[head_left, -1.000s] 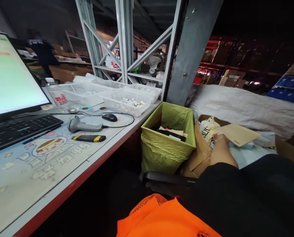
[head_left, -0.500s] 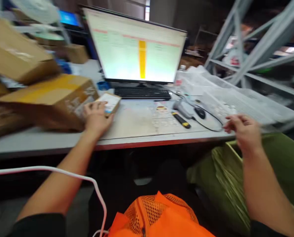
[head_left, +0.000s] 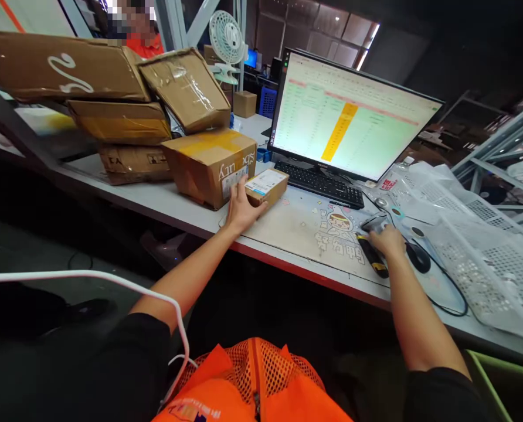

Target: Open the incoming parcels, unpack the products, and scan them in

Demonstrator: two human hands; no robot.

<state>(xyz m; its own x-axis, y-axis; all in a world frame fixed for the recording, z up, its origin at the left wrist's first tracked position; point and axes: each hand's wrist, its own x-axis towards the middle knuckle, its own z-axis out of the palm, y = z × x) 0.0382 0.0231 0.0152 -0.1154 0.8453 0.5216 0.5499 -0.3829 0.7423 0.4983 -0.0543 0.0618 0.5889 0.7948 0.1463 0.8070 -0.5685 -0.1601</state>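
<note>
On desk (head_left: 186,210), left hand (head_left: 242,211) on small box (head_left: 268,183)

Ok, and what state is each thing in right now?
Small box: closed, left hand around its near end
Large box beside it: taped shut
Scanner: in the right hand
Yellow-black cutter: lying flat, blade not visible
Monitor: lit
Clip fan: upright, spinning unclear
Bin: open

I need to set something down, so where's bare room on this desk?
The desk mat is bare, print aside, between the left hand, small box, keyboard, yellow-black cutter and red front edge. It's crowded rightward, with the right hand, scanner, mouse and white baskets, and leftward, with stacked cartons.
</note>
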